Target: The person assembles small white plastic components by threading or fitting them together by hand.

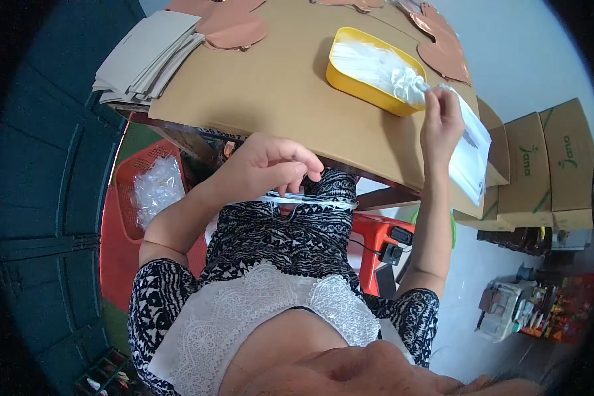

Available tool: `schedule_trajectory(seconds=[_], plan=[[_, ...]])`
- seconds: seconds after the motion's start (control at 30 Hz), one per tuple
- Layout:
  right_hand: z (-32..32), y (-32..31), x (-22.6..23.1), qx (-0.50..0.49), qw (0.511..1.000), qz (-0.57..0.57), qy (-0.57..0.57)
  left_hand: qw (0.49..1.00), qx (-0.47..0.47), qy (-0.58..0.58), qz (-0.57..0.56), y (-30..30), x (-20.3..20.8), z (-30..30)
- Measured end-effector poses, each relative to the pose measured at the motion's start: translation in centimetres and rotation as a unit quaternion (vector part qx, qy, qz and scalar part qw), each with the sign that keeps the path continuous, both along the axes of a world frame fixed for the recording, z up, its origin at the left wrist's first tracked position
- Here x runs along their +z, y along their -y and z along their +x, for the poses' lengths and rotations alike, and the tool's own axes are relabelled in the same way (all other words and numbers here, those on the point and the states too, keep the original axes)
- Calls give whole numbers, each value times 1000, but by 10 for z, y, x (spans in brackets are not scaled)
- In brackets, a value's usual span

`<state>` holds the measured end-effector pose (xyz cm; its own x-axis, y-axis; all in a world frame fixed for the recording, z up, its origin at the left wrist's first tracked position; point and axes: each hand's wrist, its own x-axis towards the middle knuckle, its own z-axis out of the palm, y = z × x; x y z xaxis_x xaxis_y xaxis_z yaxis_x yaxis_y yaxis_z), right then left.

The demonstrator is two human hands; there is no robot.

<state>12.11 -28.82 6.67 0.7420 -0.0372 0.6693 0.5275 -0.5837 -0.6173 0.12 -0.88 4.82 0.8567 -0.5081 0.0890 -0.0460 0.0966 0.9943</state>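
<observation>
A yellow box (369,98) stands on the table's right part, holding a bundle of white strings (366,63) with looped, curled ends. At its right end, my right hand (442,122) is closed in a pinch on a white string by those loops. White sheets (472,165) lie at the table's right edge, partly behind my right wrist. My left hand (274,162) hovers at the near table edge above my lap, fingers curled in; what they hold, if anything, is hidden. Just below it, a thin white band (323,202) crosses my patterned clothing.
The table (270,86) has a cardboard-brown top. A stack of grey-white cards (148,56) sits at far left, with copper-coloured flat pieces (231,26) beyond. A red basket (129,175) of clear plastic stands lower left. Cartons (528,162) are at right; a red stool (369,234) is below the table.
</observation>
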Motion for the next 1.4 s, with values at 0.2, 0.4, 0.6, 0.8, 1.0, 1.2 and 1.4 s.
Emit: schedule_trajectory(seconds=[0.2,0.4,0.6,0.8,1.0,1.2,1.4], plan=[[24,17,-4,-48,963,-264,18,1000,9,-28,0,-7,-12,-8],[-1,16,-2,-21,995,-93,-28,998,47,-39,2,-16,-21,-14],[-51,9,0,-15,998,-36,44,993,66,-84,48,-26,-34,-21],[-109,6,-48,149,969,-172,99,975,103,-139,136,-34,-64,-26],[-120,0,-119,234,948,-192,-101,957,129,-126,229,-46,-103,-22],[-104,0,-192,229,926,-238,-185,953,115,-133,248,-40,-116,-19],[-81,-28,-210,251,835,-446,-204,953,108,-132,252,-32,-115,-20]])
